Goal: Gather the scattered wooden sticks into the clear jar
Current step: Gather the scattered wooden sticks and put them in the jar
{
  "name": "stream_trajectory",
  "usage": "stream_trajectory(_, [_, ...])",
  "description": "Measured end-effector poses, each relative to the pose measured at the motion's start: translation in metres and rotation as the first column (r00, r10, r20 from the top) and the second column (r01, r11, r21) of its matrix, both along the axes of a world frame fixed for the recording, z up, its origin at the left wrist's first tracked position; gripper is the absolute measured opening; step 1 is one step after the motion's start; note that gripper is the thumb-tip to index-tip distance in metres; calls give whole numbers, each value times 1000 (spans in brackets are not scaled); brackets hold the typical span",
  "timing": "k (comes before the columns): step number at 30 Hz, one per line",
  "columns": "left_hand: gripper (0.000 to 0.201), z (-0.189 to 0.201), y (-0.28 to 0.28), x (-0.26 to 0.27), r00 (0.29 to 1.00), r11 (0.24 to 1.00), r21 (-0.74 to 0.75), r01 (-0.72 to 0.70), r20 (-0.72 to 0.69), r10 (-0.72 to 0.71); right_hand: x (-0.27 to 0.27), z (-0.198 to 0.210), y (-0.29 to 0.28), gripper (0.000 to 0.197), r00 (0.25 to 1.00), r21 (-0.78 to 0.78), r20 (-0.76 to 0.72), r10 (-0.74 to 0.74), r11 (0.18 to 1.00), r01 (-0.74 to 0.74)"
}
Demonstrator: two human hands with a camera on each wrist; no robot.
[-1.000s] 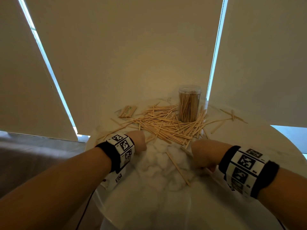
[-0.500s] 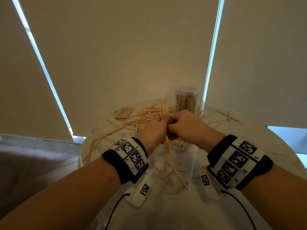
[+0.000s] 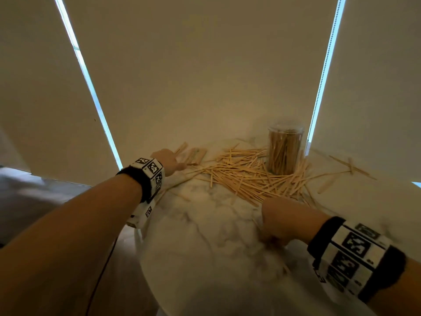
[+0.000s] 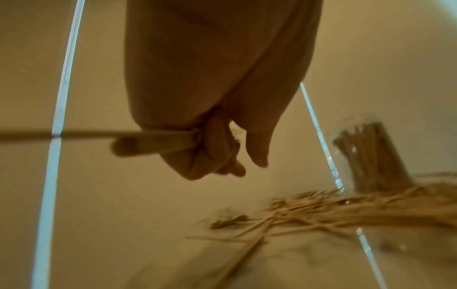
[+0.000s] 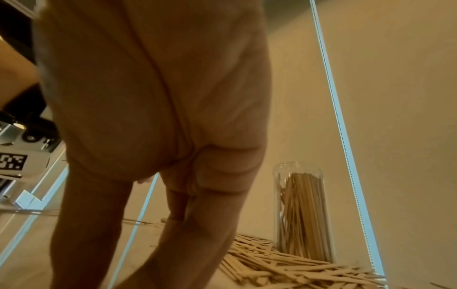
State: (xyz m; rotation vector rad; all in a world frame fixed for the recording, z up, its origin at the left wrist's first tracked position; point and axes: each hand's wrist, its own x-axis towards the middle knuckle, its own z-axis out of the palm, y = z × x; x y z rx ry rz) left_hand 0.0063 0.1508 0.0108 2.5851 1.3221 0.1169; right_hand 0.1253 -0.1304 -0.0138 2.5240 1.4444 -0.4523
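Pale roller blinds fill the background, with thin strips of daylight between them, and in front of them stands a round marble surface (image 3: 205, 236) that carries everything. Its edge curves away close to the left side of the spread, so anything nudged that way could slide off to the floor.

Largest on it is the pile of wooden sticks (image 3: 246, 176), fanned across the far half and banked against the foot of the clear jar (image 3: 284, 151). That jar stands upright at the far right, open at the top and already packed nearly to the rim. Fresh sticks pushed in may jam or spring back out, and a knock from a reaching arm could tip so tall and narrow a thing.

Far left, the left hand (image 3: 167, 161) is curled round a few sticks (image 4: 153, 141) that jut sideways from the fist. Held that loosely, they could slip or catch on the pile as the hand travels.

Near right, the right hand (image 3: 284, 220) is bent down onto the surface, fingers (image 5: 173, 244) pointing at it; whether they pinch anything I cannot tell. Flat sticks on smooth marble may be hard to lift and might skid away.
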Motion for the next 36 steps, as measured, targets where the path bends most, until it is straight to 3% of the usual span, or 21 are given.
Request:
stream_trajectory(3, [59,-5,9,-20,965,998,11,-68,-253,69,5,1,8,23,999,-67,-33,-1,998,-2])
stream_trajectory(5, [64,-9,6,-29,915,998,-19,-64,-401,51,7,2,13,31,998,-95,-64,8,995,-14])
stream_trajectory(8, [51,-14,-7,-36,894,999,-26,-35,-448,20,7,4,22,38,998,-147,-56,18,989,-26])
stream_trajectory(12, [32,-25,-21,-27,924,999,-32,20,-382,-30,6,13,48,36,996,-97,-71,50,994,-57])
stream_trajectory(17, [43,-37,-26,-12,958,993,-114,32,-279,-63,7,31,103,30,986,152,-21,165,975,-160])
stream_trajectory(20, [36,-39,-14,-14,992,983,-181,-14,-126,-9,9,33,135,39,990,230,34,137,963,-141])
stream_trajectory(22, [36,-37,-1,-17,996,960,-277,-40,71,62,11,27,158,39,993,263,34,114,958,-119])
stream_trajectory(25, [34,-29,26,-18,915,890,-447,-87,317,248,9,16,190,30,989,268,3,148,953,-144])
stream_trajectory(28, [26,-25,51,-11,833,801,-595,-59,412,368,2,9,225,24,977,230,22,214,949,-214])
stream_trajectory(32, [17,-25,65,-3,739,690,-724,16,473,480,-3,-5,264,43,967,195,43,250,947,-254])
stream_trajectory(34, [14,-31,72,0,793,716,-698,16,444,416,-2,-12,278,46,967,182,47,250,950,-254])
stream_trajectory(36, [14,-36,77,2,886,785,-620,4,365,284,2,-16,286,35,959,169,78,274,944,-283])
